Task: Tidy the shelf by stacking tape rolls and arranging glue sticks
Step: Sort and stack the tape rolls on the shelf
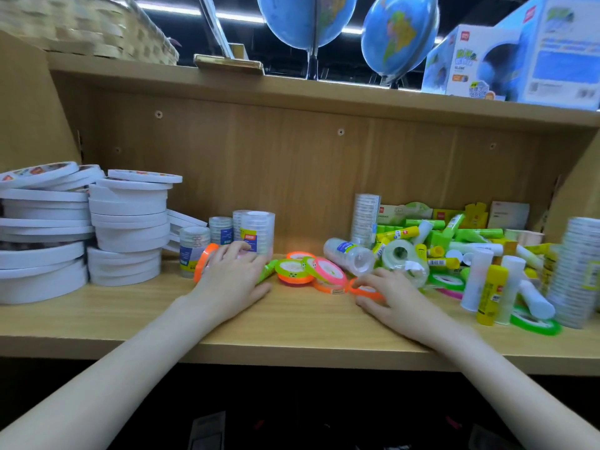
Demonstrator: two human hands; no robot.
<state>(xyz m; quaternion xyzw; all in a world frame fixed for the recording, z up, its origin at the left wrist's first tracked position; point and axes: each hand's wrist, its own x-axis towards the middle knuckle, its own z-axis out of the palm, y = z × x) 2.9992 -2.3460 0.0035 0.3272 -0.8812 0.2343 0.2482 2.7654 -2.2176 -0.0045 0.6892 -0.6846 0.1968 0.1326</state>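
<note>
My left hand (234, 274) grips an orange tape roll (204, 260) held on edge, just in front of several stacks of clear tape (256, 233). My right hand (391, 292) pinches a flat orange tape roll (365, 290) lying on the wooden shelf (292, 323). Between the hands lie loose neon rolls: a green-and-orange one (293, 271) and a pink one (331, 271). A heap of green, yellow and white glue sticks (454, 248) fills the right side, with a yellow-capped stick (492, 293) standing near the front.
Tall stacks of white tape rolls (126, 228) stand at the left. A column of clear tape (578, 271) rises at the far right, with a green roll (535, 323) by it. Globes (399, 37) and boxes sit on the shelf above.
</note>
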